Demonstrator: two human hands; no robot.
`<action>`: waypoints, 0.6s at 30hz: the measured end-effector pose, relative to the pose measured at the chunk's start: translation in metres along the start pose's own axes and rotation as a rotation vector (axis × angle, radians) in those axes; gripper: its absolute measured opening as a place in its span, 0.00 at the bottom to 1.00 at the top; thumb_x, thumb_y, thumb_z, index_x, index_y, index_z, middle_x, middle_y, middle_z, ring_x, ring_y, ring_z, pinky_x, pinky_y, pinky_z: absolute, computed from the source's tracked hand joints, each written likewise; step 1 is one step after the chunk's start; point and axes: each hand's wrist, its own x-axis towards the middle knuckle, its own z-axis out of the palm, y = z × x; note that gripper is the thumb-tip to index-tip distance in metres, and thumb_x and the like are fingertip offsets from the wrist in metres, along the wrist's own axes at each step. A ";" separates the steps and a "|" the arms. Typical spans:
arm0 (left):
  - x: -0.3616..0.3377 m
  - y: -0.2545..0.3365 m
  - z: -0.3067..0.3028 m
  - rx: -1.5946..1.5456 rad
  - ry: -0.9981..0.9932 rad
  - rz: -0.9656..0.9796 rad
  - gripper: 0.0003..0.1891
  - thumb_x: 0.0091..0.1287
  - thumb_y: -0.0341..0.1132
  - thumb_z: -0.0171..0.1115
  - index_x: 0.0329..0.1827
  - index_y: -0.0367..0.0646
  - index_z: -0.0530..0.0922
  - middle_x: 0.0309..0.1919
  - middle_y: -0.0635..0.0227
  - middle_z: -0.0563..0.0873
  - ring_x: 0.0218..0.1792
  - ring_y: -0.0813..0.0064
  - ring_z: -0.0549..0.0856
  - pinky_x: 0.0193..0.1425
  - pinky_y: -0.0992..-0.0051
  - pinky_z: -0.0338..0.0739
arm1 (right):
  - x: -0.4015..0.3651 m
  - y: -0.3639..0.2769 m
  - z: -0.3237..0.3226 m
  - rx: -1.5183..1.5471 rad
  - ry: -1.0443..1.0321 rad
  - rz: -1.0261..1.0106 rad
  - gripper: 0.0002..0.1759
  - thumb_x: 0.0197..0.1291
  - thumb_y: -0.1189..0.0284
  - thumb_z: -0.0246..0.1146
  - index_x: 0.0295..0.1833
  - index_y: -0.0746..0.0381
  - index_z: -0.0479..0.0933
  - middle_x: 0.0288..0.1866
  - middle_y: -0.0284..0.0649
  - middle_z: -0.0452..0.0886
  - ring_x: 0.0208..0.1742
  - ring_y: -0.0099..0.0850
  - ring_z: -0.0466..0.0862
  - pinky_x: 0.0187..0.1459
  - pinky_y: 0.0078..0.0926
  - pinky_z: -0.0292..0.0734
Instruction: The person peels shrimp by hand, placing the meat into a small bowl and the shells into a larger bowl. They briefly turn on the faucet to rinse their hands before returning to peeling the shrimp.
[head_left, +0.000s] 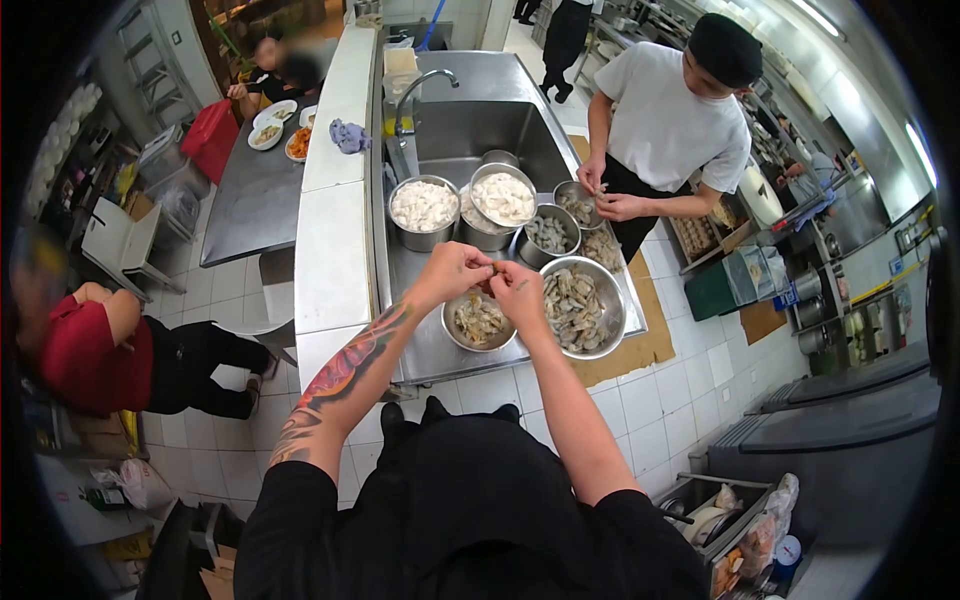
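My left hand (450, 273) and my right hand (520, 297) meet with pinched fingertips around a small shrimp (493, 278), mostly hidden by the fingers. Directly below them is a metal bowl (484, 346) with shrimp shells and pieces (480, 318) in it. To its right stands a larger metal bowl (618, 318) full of grey, unpeeled shrimp (572, 305). Behind my hands, a metal pot (548, 261) holds peeled grey shrimp (548, 233).
Two metal containers of white pieces (424, 204) (502, 198) stand by the sink basin (480, 127) and faucet (405, 105). Across the counter, a co-worker (670, 120) handles shrimp over another bowl (577, 203). A white-tiled ledge (333, 225) runs along the left.
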 end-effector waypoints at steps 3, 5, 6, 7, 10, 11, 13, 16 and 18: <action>0.002 -0.005 -0.001 -0.094 -0.036 -0.012 0.11 0.67 0.28 0.70 0.48 0.31 0.87 0.32 0.64 0.91 0.31 0.82 0.87 0.35 0.79 0.84 | 0.000 0.015 0.002 0.641 -0.085 0.279 0.12 0.67 0.78 0.58 0.48 0.73 0.83 0.35 0.45 0.89 0.33 0.28 0.89 0.36 0.25 0.86; 0.002 -0.005 -0.003 -0.177 -0.051 -0.040 0.11 0.67 0.28 0.70 0.48 0.30 0.87 0.33 0.63 0.91 0.31 0.82 0.88 0.36 0.79 0.84 | -0.003 0.020 -0.001 0.705 -0.077 0.301 0.12 0.68 0.78 0.57 0.48 0.74 0.82 0.36 0.45 0.88 0.33 0.28 0.89 0.37 0.23 0.87; 0.002 -0.003 -0.004 -0.260 -0.065 -0.066 0.11 0.67 0.28 0.70 0.49 0.30 0.87 0.34 0.62 0.91 0.32 0.81 0.88 0.37 0.79 0.85 | -0.004 0.018 -0.002 0.770 -0.068 0.321 0.12 0.68 0.79 0.56 0.48 0.74 0.82 0.38 0.45 0.88 0.34 0.28 0.89 0.37 0.22 0.88; 0.002 -0.003 -0.004 -0.260 -0.064 -0.066 0.11 0.67 0.28 0.70 0.49 0.30 0.87 0.34 0.62 0.91 0.32 0.81 0.88 0.37 0.79 0.85 | -0.005 0.015 -0.003 0.770 -0.069 0.321 0.12 0.68 0.79 0.56 0.48 0.74 0.82 0.38 0.45 0.88 0.34 0.28 0.89 0.37 0.22 0.88; 0.000 -0.001 -0.004 -0.166 -0.041 -0.081 0.11 0.67 0.28 0.69 0.49 0.30 0.87 0.35 0.61 0.91 0.33 0.79 0.89 0.39 0.78 0.86 | -0.006 0.011 -0.001 0.583 -0.014 0.281 0.12 0.67 0.77 0.60 0.49 0.73 0.83 0.35 0.45 0.89 0.34 0.29 0.89 0.36 0.24 0.86; 0.000 0.000 -0.002 -0.130 -0.038 -0.069 0.11 0.67 0.28 0.69 0.49 0.31 0.87 0.35 0.61 0.91 0.33 0.79 0.89 0.39 0.78 0.86 | -0.005 0.012 0.000 0.368 -0.013 0.147 0.12 0.66 0.75 0.61 0.50 0.71 0.83 0.34 0.45 0.89 0.33 0.29 0.89 0.36 0.25 0.85; -0.003 0.006 0.000 -0.092 -0.043 -0.055 0.11 0.67 0.27 0.69 0.49 0.31 0.88 0.35 0.61 0.91 0.34 0.79 0.89 0.39 0.78 0.86 | -0.005 0.003 -0.002 0.152 -0.004 0.017 0.13 0.65 0.74 0.63 0.51 0.70 0.84 0.33 0.46 0.89 0.32 0.29 0.89 0.35 0.27 0.83; -0.008 0.014 0.002 0.083 0.000 0.084 0.11 0.66 0.27 0.69 0.49 0.32 0.88 0.35 0.61 0.92 0.34 0.79 0.89 0.40 0.77 0.85 | -0.002 0.004 -0.004 -0.073 0.010 -0.069 0.14 0.64 0.72 0.65 0.52 0.67 0.84 0.32 0.47 0.88 0.31 0.30 0.89 0.34 0.30 0.82; -0.009 0.016 0.002 0.106 0.004 0.131 0.11 0.65 0.27 0.69 0.50 0.34 0.88 0.35 0.60 0.92 0.34 0.79 0.89 0.41 0.77 0.84 | 0.001 0.022 0.002 0.068 0.019 -0.011 0.12 0.67 0.74 0.62 0.50 0.69 0.83 0.33 0.45 0.89 0.30 0.29 0.88 0.33 0.27 0.83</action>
